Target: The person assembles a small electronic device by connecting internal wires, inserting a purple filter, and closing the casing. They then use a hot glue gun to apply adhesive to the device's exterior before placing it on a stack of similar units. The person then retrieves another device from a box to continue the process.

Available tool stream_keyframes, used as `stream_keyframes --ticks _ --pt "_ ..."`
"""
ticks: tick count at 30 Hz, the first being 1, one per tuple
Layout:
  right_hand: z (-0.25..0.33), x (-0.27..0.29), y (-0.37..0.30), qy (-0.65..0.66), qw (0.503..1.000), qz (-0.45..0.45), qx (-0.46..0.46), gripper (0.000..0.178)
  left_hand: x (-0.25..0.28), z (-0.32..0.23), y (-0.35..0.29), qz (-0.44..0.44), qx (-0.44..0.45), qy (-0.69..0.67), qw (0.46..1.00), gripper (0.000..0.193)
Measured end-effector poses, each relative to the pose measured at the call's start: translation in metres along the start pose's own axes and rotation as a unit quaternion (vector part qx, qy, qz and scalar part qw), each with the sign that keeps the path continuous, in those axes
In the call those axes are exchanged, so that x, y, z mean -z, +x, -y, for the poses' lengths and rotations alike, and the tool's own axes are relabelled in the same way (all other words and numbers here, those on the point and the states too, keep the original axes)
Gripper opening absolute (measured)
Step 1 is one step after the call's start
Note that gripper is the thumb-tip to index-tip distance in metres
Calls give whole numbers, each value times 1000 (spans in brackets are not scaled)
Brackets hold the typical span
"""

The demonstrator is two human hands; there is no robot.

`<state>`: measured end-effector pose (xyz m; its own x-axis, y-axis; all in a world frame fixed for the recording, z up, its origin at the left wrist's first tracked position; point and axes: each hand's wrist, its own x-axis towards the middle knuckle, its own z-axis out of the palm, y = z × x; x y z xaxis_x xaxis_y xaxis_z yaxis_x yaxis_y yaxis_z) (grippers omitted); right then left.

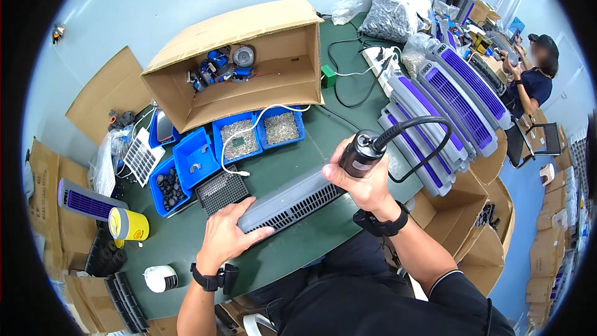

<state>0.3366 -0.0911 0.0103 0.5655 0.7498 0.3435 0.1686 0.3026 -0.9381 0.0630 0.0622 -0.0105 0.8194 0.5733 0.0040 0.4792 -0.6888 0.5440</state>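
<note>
Grey, seemingly plastic, is the long slotted case point(281, 198) on the green table point(267, 269), running from under the left fingers to just below the right ones. Left hand point(227, 229): its thumb lies over the slotted side and its fingers over the far side, straddling the end and holding it. Right hand point(367, 180): its fingers are wrapped around a black power screwdriver point(360, 157) held above the other end; whether its tip touches the case is hidden. A thick black cord point(429, 119) loops from the tool's top, to the right of those fingers. Just beyond the left fingertips sits a dark mesh tray point(219, 191), and past it stand blue bins point(284, 143) with small metal bits, a white cable point(244, 173) draped across. Farther beyond both hands, an open cardboard box point(280, 87) lies on its side with motors inside. Well right of the right fingers is a stack of grey-and-purple fan cases point(457, 102). Left of the left fingers stand a yellow tub point(135, 224) and a white tub point(160, 279).
</note>
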Motion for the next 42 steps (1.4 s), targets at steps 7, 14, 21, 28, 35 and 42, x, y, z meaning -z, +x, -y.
stream_keyframes --ticks 7,14,21,28,35,42 --pt "-8 2 -5 24 999 24 -12 30 -1 0 1 1 2 -2 1000 80" --pt "-7 4 -2 29 999 33 -18 29 -1 1 1 -7 -9 7 1000 78" --pt "-14 12 -1 39 998 52 -25 29 -2 0 1 -10 -10 5 1000 79" --pt "17 12 6 105 993 54 15 28 -6 -10 0 -11 33 -9 999 82" --pt "7 -12 -13 203 976 81 -7 31 -36 -39 15 -45 36 17 998 83" --pt "-6 -19 -14 183 980 71 11 31 -36 -40 13 -57 43 27 997 77"
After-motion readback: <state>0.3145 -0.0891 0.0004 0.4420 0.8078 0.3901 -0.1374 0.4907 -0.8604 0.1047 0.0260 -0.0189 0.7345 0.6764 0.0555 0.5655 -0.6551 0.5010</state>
